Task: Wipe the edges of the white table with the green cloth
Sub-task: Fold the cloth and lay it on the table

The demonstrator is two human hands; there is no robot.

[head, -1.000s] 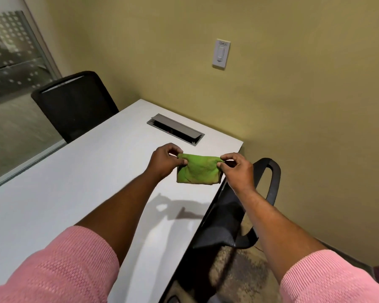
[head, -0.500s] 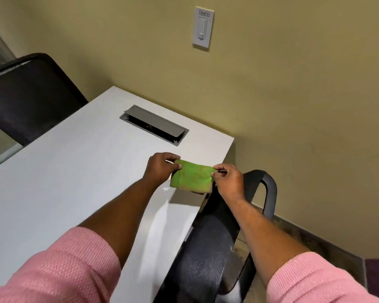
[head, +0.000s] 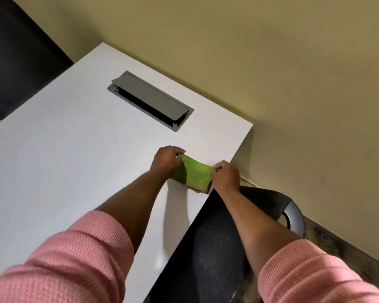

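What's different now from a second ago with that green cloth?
Both hands carried the green cloth down from in front of them to the white table's right edge, near the far corner. The left hand and right hand still pinch its two ends; neither let go. The black chair stays tucked alongside.

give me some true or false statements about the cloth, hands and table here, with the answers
1. Both hands grip the green cloth. True: the left hand and right hand each pinch one end.
2. The cloth is near the table's right edge. True: it sits by the white table edge next to the black chair.
3. The grey cable hatch is covered by the cloth. False: the hatch lies bare, farther toward the wall.
4. The sleeves are blue. False: they are pink.
5. The cloth is spread out flat. False: it is bunched or folded between the hands.
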